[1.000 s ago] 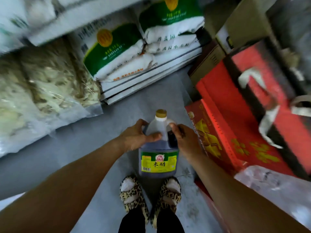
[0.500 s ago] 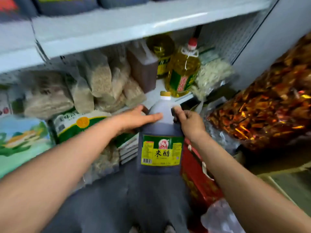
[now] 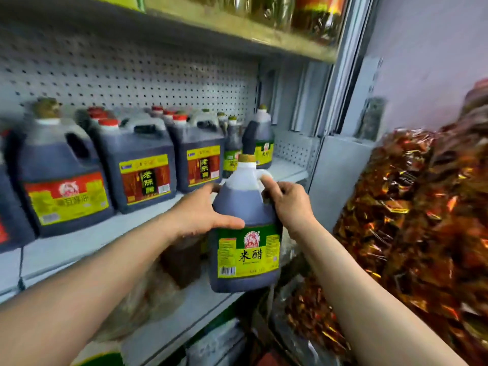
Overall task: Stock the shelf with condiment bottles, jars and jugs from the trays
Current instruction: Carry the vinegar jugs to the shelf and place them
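Item: one vinegar jug (image 3: pixel 244 233), dark liquid to the shoulder, clear neck, tan cap, green-and-yellow label with a barcode at its lower left; held upright in the air in front of the white shelf (image 3: pixel 87 241), its base below the shelf's front edge, not resting on it. Left hand (image 3: pixel 203 215): palm against the jug's left shoulder, thumb laid across the front just above the label, fingers round the far side. Right hand (image 3: pixel 289 204): fingers curled through the jug's handle at the upper right, gripping it. Both hands are thus clamped on the jug, one to either side. On the shelf behind the jug: a matching jug (image 3: pixel 260 138) with the same green label, standing at the back right corner; to the jug's left, a row of large dark jugs with red caps (image 3: pixel 140 167) and red-and-yellow labels, and a further large jug with a tan cap (image 3: pixel 62 178) at the far left. Behind these, a perforated back panel (image 3: pixel 148 75). To the jug's right, stacked bags of reddish-brown goods in clear wrap (image 3: pixel 412 212). Above the jug, an upper shelf (image 3: pixel 237 27), its contents blurred.
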`<state>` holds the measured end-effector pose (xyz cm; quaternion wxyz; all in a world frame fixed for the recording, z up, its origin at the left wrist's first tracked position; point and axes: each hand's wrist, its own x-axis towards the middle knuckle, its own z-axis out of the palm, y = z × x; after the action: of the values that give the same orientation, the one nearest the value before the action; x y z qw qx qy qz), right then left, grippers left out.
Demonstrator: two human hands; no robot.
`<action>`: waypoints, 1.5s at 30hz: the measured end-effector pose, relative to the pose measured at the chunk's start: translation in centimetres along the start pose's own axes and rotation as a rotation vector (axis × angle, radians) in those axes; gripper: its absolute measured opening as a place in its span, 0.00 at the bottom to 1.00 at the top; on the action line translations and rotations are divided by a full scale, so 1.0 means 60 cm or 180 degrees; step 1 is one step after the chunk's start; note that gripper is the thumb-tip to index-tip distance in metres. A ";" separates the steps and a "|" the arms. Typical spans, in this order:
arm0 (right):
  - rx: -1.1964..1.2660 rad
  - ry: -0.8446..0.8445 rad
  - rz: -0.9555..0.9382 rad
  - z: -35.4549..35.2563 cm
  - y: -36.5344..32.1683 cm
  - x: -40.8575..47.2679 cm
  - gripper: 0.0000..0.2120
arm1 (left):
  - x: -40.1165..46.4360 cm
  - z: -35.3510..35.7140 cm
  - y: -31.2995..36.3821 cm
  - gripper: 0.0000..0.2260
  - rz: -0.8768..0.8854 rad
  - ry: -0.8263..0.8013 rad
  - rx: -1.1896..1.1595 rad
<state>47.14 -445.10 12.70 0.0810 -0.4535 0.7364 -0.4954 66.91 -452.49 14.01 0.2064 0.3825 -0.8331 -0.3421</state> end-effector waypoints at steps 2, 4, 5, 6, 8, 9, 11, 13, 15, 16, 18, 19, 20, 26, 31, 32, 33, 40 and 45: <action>0.0114 0.0078 -0.0020 -0.020 0.015 0.063 0.24 | 0.058 0.012 0.031 0.48 0.0038 0.0082 -0.0155; 0.0264 0.0122 0.0014 -0.033 0.035 0.134 0.25 | 0.126 0.026 0.058 0.50 0.0032 0.0147 -0.0311; 0.0403 0.0135 0.0041 -0.038 0.045 0.171 0.25 | 0.159 0.033 0.073 0.49 0.0040 0.0194 -0.0370; 0.0562 0.0144 0.0060 -0.041 0.057 0.211 0.25 | 0.195 0.042 0.086 0.47 0.0035 0.0233 -0.0427; 0.0845 0.0139 0.0117 -0.046 0.075 0.286 0.25 | 0.264 0.058 0.111 0.41 -0.0004 0.0390 -0.0430; 0.0973 0.0122 0.0122 -0.046 0.087 0.323 0.25 | 0.298 0.066 0.120 0.39 -0.0042 0.0487 -0.0383; 0.1179 -0.0006 0.0103 -0.045 0.105 0.391 0.26 | 0.369 0.080 0.130 0.41 -0.0155 0.0654 -0.0242; 0.1434 -0.0115 0.0125 -0.042 0.123 0.455 0.29 | 0.437 0.093 0.137 0.45 -0.0268 0.0783 0.0004; 0.1636 -0.0128 0.0099 -0.041 0.139 0.512 0.24 | 0.499 0.106 0.140 0.47 -0.0328 0.0876 0.0102; 0.1704 -0.0153 0.0078 -0.040 0.145 0.537 0.20 | 0.527 0.112 0.140 0.48 -0.0354 0.0928 0.0126; 0.1790 -0.0197 0.0030 -0.035 0.157 0.581 0.16 | 0.574 0.122 0.138 0.50 -0.0439 0.1021 0.0304; 0.1804 -0.0236 -0.0005 -0.030 0.164 0.599 0.16 | 0.592 0.124 0.135 0.51 -0.0480 0.1057 0.0406; 0.1807 -0.0285 -0.0050 -0.024 0.167 0.612 0.15 | 0.607 0.126 0.131 0.51 -0.0523 0.1088 0.0491; 0.1974 -0.1311 -0.0323 -0.004 0.244 0.653 0.20 | 0.635 0.118 0.122 0.50 -0.0455 0.1037 0.0991; 0.1744 -0.2408 -0.0268 -0.019 0.310 0.649 0.42 | 0.638 0.076 0.144 0.45 -0.0254 0.0689 0.1871; 0.1699 -0.2426 -0.0262 -0.017 0.311 0.651 0.43 | 0.640 0.071 0.148 0.44 -0.0216 0.0643 0.1936; 0.1678 -0.2464 -0.0270 -0.017 0.312 0.655 0.44 | 0.641 0.067 0.150 0.45 -0.0182 0.0587 0.1954; 0.1428 -0.2667 -0.0156 -0.010 0.313 0.652 0.31 | 0.638 0.061 0.140 0.46 -0.0019 0.0554 0.2144; 0.1655 -0.2634 -0.0122 0.002 0.324 0.658 0.33 | 0.645 0.058 0.134 0.47 0.0093 0.0574 0.2123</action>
<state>13.08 -472.78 10.08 0.4683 -0.5906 0.4859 -0.4425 36.76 -477.40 20.68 0.1477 0.4457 -0.8828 -0.0128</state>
